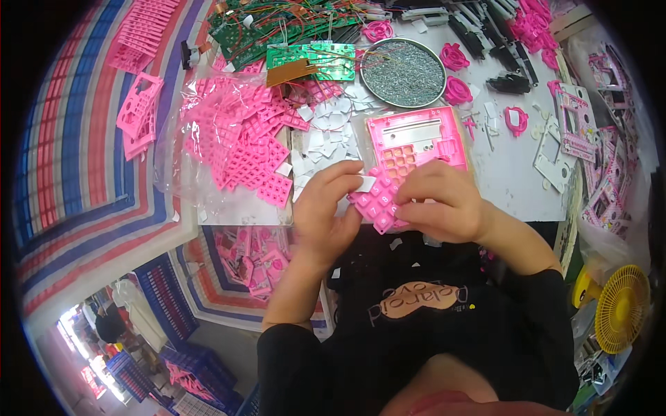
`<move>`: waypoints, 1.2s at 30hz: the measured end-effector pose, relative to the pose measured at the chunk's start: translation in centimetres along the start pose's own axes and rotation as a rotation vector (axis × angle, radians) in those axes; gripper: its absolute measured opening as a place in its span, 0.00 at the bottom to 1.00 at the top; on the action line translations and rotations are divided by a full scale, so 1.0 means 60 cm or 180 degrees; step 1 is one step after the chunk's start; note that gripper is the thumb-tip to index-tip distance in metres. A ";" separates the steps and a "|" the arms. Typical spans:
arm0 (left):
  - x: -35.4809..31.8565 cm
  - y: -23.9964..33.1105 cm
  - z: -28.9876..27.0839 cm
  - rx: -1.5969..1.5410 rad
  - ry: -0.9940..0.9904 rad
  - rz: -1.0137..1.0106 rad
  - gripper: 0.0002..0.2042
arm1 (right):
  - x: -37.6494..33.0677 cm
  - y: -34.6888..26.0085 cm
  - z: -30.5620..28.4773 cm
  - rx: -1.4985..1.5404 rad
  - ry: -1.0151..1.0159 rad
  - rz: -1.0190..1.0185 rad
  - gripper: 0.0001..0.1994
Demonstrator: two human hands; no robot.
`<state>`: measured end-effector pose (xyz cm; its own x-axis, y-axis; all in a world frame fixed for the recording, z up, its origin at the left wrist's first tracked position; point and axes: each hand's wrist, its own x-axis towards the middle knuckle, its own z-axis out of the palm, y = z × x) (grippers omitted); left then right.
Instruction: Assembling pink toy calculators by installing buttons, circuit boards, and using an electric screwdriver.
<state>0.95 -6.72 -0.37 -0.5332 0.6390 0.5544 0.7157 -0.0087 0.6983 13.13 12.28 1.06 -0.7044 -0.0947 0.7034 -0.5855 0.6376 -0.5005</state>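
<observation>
A pink keypad (377,202) with raised square keys is tilted in front of my chest, between my two hands. My right hand (444,197) is closed, pinching the keypad's right side. Against the keypad's upper left corner, my left hand (326,208) has its bent fingers on a small white piece (367,184), perhaps paper; its thumb is by the keypad's left edge. Just beyond lies a pink calculator shell (409,132) with a grid of key openings and a silver strip. The keypad and my right hand cover its lower part.
Loose pink keypads (243,149) spill from a clear bag at left, beside scattered white pieces (333,135). A round tin of small metal screws (403,72) stands behind the shell. Green circuit boards (333,61) with wires lie at the back. A yellow fan (622,308) is at lower right.
</observation>
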 end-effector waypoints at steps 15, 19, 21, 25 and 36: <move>-0.094 0.068 -0.019 -0.2247 -0.1094 -0.1855 0.13 | 0.002 -0.063 -0.047 0.0821 -0.1625 0.1346 0.17; -0.080 0.087 -0.018 -0.1965 -0.0629 -0.2359 0.09 | 0.019 -0.062 -0.028 0.0218 -0.1498 0.1265 0.16; -0.060 0.069 -0.041 -0.1574 -0.1213 -0.2341 0.08 | 0.024 -0.058 -0.034 0.0448 -0.1726 0.1591 0.18; -0.035 0.034 -0.097 -0.0644 -0.2670 -0.2112 0.07 | 0.015 -0.035 -0.060 0.1511 -0.3072 0.1894 0.20; -0.017 0.015 -0.060 -0.0078 -0.1440 -0.1783 0.05 | -0.017 0.040 -0.007 -0.0171 -0.0804 0.1997 0.14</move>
<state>0.54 -10.15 1.32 -0.5744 0.8084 -0.1283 0.3761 0.3999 0.8358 12.63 14.23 -0.63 -0.9803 0.1340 0.1452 -0.0192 0.6666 -0.7451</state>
